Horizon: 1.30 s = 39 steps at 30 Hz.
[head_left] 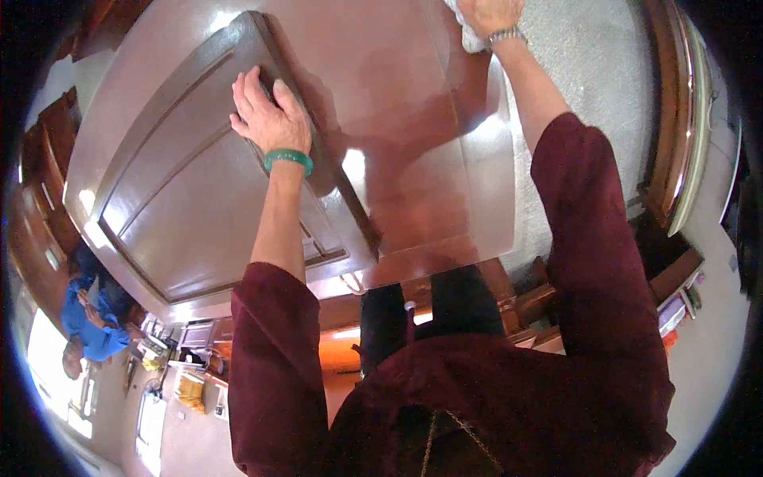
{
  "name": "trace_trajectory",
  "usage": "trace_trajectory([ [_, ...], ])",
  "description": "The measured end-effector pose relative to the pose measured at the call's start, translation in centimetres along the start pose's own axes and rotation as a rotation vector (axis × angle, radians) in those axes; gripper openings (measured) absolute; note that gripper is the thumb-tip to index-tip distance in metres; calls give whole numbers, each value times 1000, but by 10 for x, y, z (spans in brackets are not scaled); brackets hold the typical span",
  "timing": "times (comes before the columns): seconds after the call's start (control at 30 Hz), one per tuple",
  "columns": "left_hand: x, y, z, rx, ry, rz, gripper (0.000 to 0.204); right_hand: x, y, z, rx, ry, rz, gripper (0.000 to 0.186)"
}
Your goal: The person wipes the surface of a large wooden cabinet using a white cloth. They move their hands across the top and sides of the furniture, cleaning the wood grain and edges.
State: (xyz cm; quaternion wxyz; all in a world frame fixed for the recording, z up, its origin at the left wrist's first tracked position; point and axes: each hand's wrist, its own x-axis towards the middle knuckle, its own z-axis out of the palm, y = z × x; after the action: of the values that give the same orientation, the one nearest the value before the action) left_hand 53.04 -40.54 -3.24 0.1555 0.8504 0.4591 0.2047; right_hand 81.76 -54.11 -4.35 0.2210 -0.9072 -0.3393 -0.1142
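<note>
A dark brown wooden panel with a raised frame (pixel 191 171) lies on the left part of a glossy reddish-brown wooden surface (pixel 405 95). My left hand (pixel 274 115), with a green bangle at its wrist, rests on the panel near its right-hand frame edge, fingers stretched out and holding nothing. Farther off, at the top right, my right hand (pixel 491 14) is closed over a white cloth (pixel 472 38) by the right edge of the glossy surface. A silver band circles that wrist. The upper picture edge cuts off part of this hand.
Pale, textured material (pixel 604 71) lies right of the glossy surface, beside dark wooden trim (pixel 664 119). At the far left is another person in a blue top (pixel 94 326). A yellow item (pixel 191 391) stands behind at lower left. My shadow falls across the wood.
</note>
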Motion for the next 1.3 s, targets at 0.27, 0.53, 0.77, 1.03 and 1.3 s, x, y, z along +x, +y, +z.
trace_trajectory([
  [0.27, 7, 6, 1, -12, -10, 40, 36, -102, -80, -48, 116, -142, -105, 32],
  [0.53, 14, -21, 15, -1, 68, 86, 48, -311, -126, -127, 331, -537, -289, 37],
  [0.77, 14, -21, 6, 43, -13, 35, 45, -263, -112, -75, 233, -305, -389, 39],
  [1.03, 15, -15, 17, 58, 89, 130, 70, -219, -136, -44, 182, -192, -124, 32],
  [1.3, 11, -13, 13, 42, -1, 56, 75, -330, -56, -154, 276, -677, -466, 40],
])
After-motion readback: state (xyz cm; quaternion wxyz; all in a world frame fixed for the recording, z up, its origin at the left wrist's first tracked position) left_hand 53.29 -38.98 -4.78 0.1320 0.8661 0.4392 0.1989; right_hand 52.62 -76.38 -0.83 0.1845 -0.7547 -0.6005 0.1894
